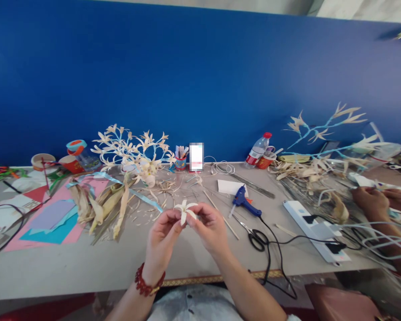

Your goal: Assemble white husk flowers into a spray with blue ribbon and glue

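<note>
A small cream flower (184, 211) with narrow pointed petals is held between my two hands, above the front part of the table. My left hand (163, 236) pinches it from the left, fingers closed at its base. From the other side, the thumb and fingers of my right hand (209, 229) close on its petals. The flower's underside is hidden by my fingers. Beyond my left hand lie dried corn husks (105, 205) and a light blue ribbon-like strip (143, 197). A blue glue gun (245, 201) and black-handled scissors (256, 238) lie to the right of my right hand.
Branches of similar flowers (136, 151) stand at the back left. A white power strip (316, 232) with black cables lies at right, near a co-worker's hands (370, 203). A water bottle (258, 150) stands by the blue wall. Coloured paper (49, 234) covers the left side.
</note>
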Motion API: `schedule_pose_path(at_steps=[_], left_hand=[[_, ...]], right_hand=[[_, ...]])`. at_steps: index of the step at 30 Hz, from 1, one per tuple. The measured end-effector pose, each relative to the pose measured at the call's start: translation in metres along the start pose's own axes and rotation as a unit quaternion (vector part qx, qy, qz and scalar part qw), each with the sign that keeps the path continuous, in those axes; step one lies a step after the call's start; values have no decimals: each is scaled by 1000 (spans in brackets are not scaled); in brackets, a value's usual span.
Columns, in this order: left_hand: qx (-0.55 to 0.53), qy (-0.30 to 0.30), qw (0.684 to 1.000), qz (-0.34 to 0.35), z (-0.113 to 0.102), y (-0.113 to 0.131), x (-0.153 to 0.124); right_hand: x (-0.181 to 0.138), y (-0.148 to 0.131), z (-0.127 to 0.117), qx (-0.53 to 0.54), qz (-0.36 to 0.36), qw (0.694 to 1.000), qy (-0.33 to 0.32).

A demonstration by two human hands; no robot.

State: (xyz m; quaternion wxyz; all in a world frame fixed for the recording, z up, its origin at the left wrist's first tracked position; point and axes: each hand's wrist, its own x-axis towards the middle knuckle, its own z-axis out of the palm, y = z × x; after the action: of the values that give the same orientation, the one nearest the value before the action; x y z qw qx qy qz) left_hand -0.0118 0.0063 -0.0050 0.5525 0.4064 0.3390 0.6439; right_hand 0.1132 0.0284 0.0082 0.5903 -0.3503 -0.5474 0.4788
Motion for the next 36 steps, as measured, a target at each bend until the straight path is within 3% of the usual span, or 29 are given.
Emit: schedule_pose_path(at_steps=[11,16,20,25,28,36], left_hand=[[-27,-2,999,-24,-1,-1,1],[-57,-25,997,-48,-2,1,3],[-78,-40,994,-66,-2,4,6],[-80,-62,990,-93,-2,9,8],[-76,-60,990,-102,-1,9,8],[63,29,997,15,1,1,1]], right_hand=[[4,2,-7,9,17,999,-35],[5,0,-3,76,31,996,-29],[9,-5,-1,133,73,987,-60],[11,-10,-1,143,85,982,-89],[10,-7,-1,144,84,983,-73],[5,3,2,-24,-13,999,22]])
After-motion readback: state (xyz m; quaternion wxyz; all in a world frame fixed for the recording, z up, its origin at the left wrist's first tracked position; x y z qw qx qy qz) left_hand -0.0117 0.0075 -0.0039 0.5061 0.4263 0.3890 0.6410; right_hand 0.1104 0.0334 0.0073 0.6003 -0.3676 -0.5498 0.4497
